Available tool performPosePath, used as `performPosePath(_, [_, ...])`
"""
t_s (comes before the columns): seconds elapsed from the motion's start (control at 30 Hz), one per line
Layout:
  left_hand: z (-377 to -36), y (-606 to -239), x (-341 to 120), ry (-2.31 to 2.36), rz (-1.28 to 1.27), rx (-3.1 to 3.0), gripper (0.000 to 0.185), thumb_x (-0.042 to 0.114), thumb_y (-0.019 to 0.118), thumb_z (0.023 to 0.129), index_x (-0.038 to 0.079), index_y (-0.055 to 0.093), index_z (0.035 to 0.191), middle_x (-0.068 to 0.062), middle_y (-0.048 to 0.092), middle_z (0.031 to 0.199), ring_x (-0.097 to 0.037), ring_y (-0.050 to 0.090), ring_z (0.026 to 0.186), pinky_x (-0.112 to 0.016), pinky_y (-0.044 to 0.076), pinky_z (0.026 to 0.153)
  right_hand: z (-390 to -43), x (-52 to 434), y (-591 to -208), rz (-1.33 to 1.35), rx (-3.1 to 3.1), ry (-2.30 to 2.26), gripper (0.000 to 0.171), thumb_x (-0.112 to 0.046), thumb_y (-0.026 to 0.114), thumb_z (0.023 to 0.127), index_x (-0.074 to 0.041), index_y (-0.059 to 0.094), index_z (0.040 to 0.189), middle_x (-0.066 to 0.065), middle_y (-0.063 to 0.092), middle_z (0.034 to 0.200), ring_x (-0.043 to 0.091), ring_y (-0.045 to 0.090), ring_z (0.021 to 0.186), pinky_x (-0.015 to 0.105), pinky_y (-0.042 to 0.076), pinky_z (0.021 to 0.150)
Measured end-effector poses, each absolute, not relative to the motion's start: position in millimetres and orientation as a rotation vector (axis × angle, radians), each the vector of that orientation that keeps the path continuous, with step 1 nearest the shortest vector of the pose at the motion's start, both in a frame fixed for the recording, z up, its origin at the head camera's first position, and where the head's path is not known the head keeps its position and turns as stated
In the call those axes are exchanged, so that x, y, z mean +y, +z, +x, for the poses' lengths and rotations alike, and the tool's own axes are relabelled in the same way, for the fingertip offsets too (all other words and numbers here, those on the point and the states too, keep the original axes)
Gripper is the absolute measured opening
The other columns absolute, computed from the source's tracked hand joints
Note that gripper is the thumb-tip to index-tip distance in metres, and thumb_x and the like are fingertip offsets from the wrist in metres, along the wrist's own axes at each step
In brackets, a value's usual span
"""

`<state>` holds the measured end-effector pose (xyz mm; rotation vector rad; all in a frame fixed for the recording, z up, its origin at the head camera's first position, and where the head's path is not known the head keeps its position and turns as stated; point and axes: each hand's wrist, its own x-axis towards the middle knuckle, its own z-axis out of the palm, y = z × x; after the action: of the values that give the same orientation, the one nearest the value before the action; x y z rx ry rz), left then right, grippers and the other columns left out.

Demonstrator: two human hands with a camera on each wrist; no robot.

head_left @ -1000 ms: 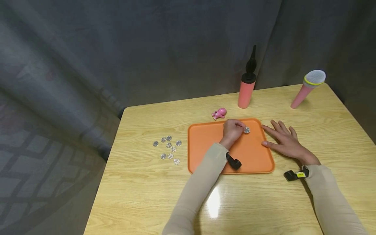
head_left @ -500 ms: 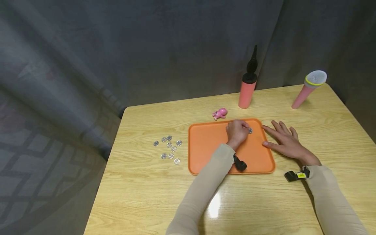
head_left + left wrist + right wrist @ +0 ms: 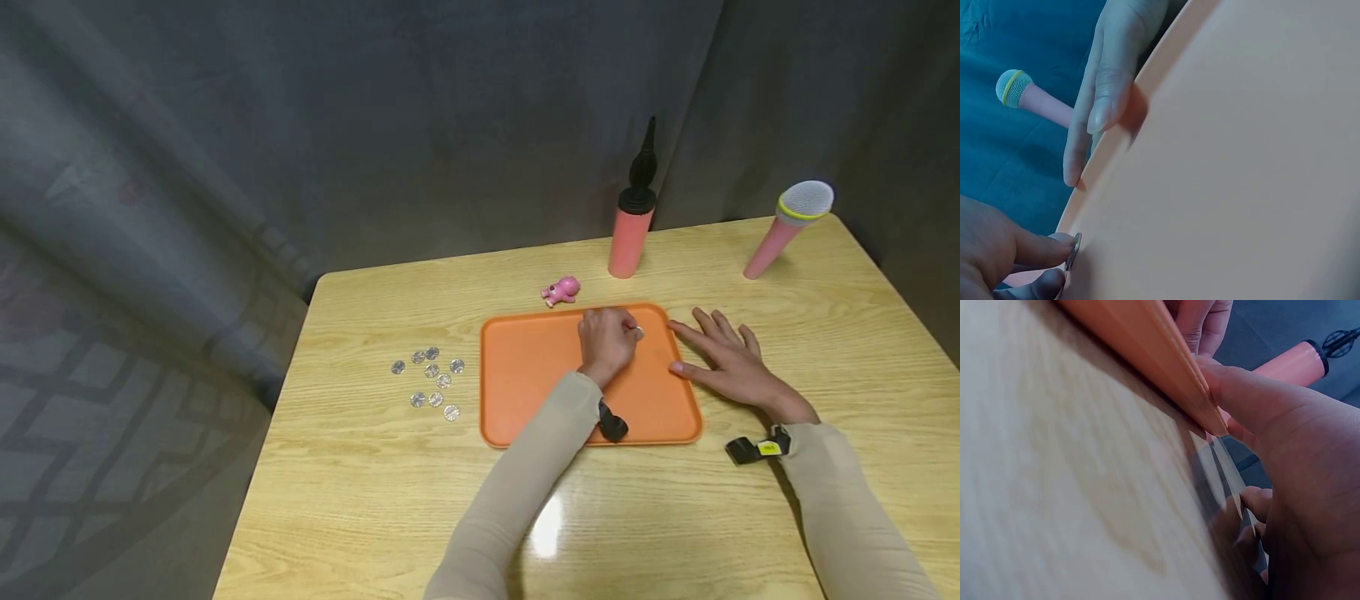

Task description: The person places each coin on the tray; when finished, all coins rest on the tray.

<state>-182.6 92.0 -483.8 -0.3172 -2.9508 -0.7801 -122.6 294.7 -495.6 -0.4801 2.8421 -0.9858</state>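
Observation:
My left hand (image 3: 606,342) is over the upper right part of the orange tray (image 3: 525,375). Between its thumb and fingers it pinches a silver coin (image 3: 1073,252), which stands on edge close over the tray surface in the left wrist view. My right hand (image 3: 723,362) lies spread at the tray's right side, thumb and index fingertip at the rim. The right wrist view shows that thumb (image 3: 1241,394) against the tray's edge, with the other fingers lower at the table. Several more silver coins (image 3: 432,371) lie flat in a loose group left of the tray.
Behind the tray lies a small pink figurine (image 3: 562,290). A pink hand pump (image 3: 630,237) with a black top stands at the table's back edge. Further right is a toy microphone (image 3: 780,233) with a yellow ring. A dark curtain (image 3: 450,125) hangs behind the wooden table (image 3: 360,500).
My left hand has moved slightly right across the tray with the coin, and the coin has turned from face-on to nearly edge-on. The right hand has stayed at the rim.

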Motion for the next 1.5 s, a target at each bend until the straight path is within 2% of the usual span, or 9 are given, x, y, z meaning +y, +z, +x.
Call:
performPosePath(0.2, [-183.7,-482.1,90.4,-0.793,-0.350,-2.965,0.007,0.032,0.075,0.089,0.028,0.079,0.083,0.017,0.076,0.088,-0.012,0.062,0.092,-0.024,0.041,0.079,-122.4,294.8,-495.6,-0.483,2.842,-0.986,0.073,-0.035,0.064,0.096,-0.018,0.031,0.158,0.030,0.009,0.165,0.053,-0.004,0.152,0.074,-0.012,0.113])
performPosePath(0.4, [-184.5,-478.9,87.8,-0.869,-0.351,-2.985,0.011,0.032,0.073,0.090,0.025,0.080,0.092,0.013,0.077,0.093,-0.014,0.062,0.095,-0.026,0.043,0.087,-122.4,295.4,-495.3,-0.471,2.826,-0.993,0.073,-0.036,0.064,0.096,-0.018,0.031,0.158,0.029,0.007,0.166,0.052,-0.006,0.153,0.073,-0.013,0.113])
performPosePath(0.57, [-184.5,-477.1,81.9,-0.986,-0.328,-2.978,0.013,0.033,0.073,0.089,0.022,0.080,0.093,0.010,0.076,0.089,-0.016,0.063,0.098,-0.028,0.045,0.094,-121.9,295.2,-494.3,-0.478,2.820,-0.998,0.073,-0.035,0.063,0.096,-0.016,0.030,0.158,0.030,0.007,0.165,0.052,-0.007,0.153,0.074,-0.013,0.112])
performPosePath(0.73, [-183.3,-473.9,70.9,-1.105,-0.320,-2.928,0.013,0.024,0.071,0.087,0.018,0.080,0.094,0.005,0.076,0.083,-0.013,0.066,0.086,-0.022,0.046,0.080,-121.5,294.2,-493.9,-0.485,2.820,-1.000,0.072,-0.035,0.064,0.096,-0.015,0.031,0.158,0.031,0.008,0.165,0.054,-0.006,0.152,0.074,-0.013,0.112])
performPosePath(0.8, [-182.4,-472.1,66.2,-1.136,-0.325,-2.905,0.014,0.021,0.070,0.087,0.017,0.080,0.095,0.003,0.076,0.081,-0.011,0.065,0.079,-0.018,0.043,0.071,-121.4,294.1,-493.9,-0.484,2.817,-1.004,0.072,-0.034,0.064,0.096,-0.015,0.032,0.157,0.031,0.008,0.165,0.054,-0.006,0.152,0.074,-0.013,0.112])
performPosePath(0.93, [-180.6,-467.7,57.2,-1.201,-0.344,-2.864,0.014,0.018,0.070,0.087,0.014,0.080,0.096,-0.001,0.075,0.080,-0.007,0.060,0.070,-0.013,0.036,0.063,-121.7,294.6,-493.8,-0.483,2.815,-1.009,0.072,-0.034,0.064,0.096,-0.015,0.031,0.158,0.031,0.007,0.165,0.054,-0.007,0.152,0.074,-0.014,0.112])
performPosePath(1.23, [-175.0,-460.2,39.8,-1.320,-0.393,-2.808,0.014,0.016,0.073,0.087,0.007,0.079,0.097,-0.006,0.074,0.077,-0.002,0.052,0.062,-0.010,0.036,0.060,-120.8,296.5,-495.3,-0.470,2.807,-1.010,0.073,-0.035,0.063,0.096,-0.015,0.030,0.158,0.030,0.006,0.165,0.052,-0.009,0.153,0.073,-0.015,0.112])
performPosePath(1.5, [-170.0,-450.9,17.8,-1.366,-0.433,-2.761,0.016,0.012,0.071,0.089,0.003,0.078,0.100,-0.009,0.073,0.078,-0.006,0.054,0.063,-0.013,0.038,0.062,-121.6,296.0,-495.3,-0.488,2.814,-1.010,0.073,-0.035,0.063,0.096,-0.016,0.029,0.158,0.030,0.006,0.165,0.052,-0.009,0.153,0.073,-0.015,0.112])
